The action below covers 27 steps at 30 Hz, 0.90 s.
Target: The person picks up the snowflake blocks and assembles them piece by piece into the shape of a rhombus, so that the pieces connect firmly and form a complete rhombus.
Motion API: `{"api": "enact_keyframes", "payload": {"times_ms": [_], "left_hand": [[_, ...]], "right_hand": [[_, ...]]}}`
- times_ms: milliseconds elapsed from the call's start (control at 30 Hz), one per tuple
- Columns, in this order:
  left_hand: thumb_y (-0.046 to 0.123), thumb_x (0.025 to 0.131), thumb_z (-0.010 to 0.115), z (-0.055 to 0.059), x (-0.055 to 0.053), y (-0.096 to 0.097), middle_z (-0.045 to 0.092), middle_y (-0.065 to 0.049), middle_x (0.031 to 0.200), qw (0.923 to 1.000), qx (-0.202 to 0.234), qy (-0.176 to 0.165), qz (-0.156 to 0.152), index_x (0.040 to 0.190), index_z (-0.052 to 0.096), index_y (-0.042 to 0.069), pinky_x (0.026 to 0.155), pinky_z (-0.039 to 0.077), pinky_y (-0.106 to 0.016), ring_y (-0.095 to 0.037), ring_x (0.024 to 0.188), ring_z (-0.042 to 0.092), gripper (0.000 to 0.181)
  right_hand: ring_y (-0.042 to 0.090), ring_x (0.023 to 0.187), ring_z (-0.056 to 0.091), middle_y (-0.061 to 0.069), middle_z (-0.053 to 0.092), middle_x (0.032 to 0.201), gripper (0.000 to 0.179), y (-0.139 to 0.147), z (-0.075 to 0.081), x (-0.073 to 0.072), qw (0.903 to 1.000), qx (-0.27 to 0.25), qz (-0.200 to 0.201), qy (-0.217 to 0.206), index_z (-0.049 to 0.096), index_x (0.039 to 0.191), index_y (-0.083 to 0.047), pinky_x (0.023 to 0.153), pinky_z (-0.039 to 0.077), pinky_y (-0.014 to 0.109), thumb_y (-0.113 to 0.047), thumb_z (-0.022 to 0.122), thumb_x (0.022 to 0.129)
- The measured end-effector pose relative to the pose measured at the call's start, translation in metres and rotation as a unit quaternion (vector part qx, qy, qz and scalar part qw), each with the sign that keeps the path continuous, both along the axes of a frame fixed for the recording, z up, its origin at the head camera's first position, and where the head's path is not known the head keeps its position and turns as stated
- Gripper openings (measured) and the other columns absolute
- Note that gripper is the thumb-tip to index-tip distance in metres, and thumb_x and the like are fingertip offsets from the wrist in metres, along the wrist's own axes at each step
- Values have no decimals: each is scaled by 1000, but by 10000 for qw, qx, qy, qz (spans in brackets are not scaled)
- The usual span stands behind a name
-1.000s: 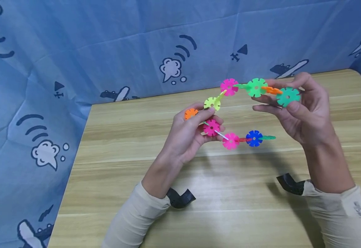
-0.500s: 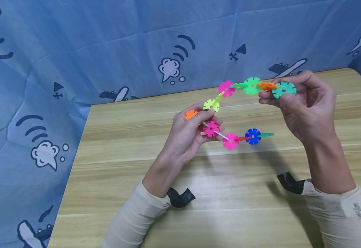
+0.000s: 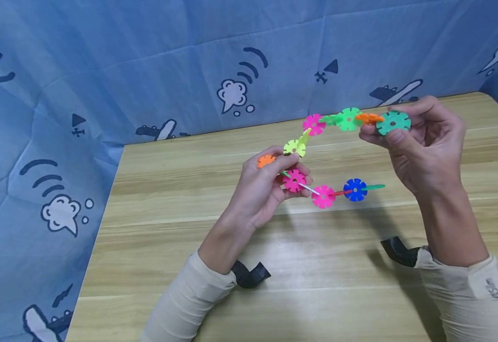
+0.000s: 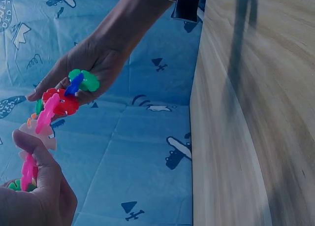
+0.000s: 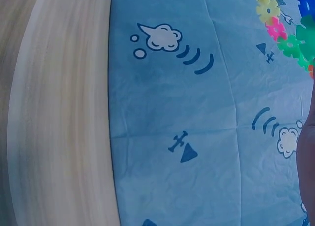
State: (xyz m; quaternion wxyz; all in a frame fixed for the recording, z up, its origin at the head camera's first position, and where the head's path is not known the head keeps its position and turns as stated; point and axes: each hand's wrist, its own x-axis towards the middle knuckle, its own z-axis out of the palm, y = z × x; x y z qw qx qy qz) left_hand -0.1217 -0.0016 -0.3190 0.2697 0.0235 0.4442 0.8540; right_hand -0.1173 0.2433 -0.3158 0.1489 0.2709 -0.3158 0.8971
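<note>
A chain of notched plastic snowflake discs (image 3: 323,196) hangs in the air in an open curve between both hands. My left hand (image 3: 261,190) pinches its bend, near the orange, yellow and pink discs; the thumb covers part of it. At the upper end, my right hand (image 3: 433,147) holds the teal disc (image 3: 393,123) between thumb and fingers, beside an orange disc (image 3: 369,118). The lower end runs free past the blue disc (image 3: 355,190) to a green disc (image 3: 376,187) seen edge-on. In the left wrist view, a white disc (image 4: 39,133) sits by the left thumb.
Beneath the hands lies a wooden table (image 3: 167,256). A blue printed cloth (image 3: 155,61) rises behind it and along its left side. Black curved pieces (image 3: 251,275) stick out at both sleeve cuffs.
My right hand has moved slightly, and its fingers have drawn in round the teal disc. The orange disc beside it now lies more level. My left hand has barely shifted with the chain.
</note>
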Motion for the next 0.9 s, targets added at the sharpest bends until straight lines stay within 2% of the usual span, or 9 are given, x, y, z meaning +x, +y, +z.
{"api": "enact_keyframes", "payload": {"times_ms": [367,667,900], "left_hand": [[1,107,55,0,1,0,71,-7,81,9998,125,38,-129,95,50,12,63,65,-31,-18,69,71,17],[-1,107,54,1,1,0,71,-8,80,9996,166,87,-201,91,47,12,61,65,-31,-18,70,71,22],[-2,107,53,-1,2,1,71,-7,79,9990,240,139,-337,91,51,11,61,64,-31,-18,70,71,20]], "right_hand": [[51,86,79,42,72,101,28,3,-1,0,10000,-4,-25,58,55,99,33,83,66,56,37,70,75],[51,83,79,42,72,94,23,3,-1,0,9998,-33,-21,171,58,98,35,81,66,56,40,63,75],[51,79,79,42,73,91,24,7,-1,1,9999,-52,-130,63,59,95,35,79,66,57,41,64,73]]}}
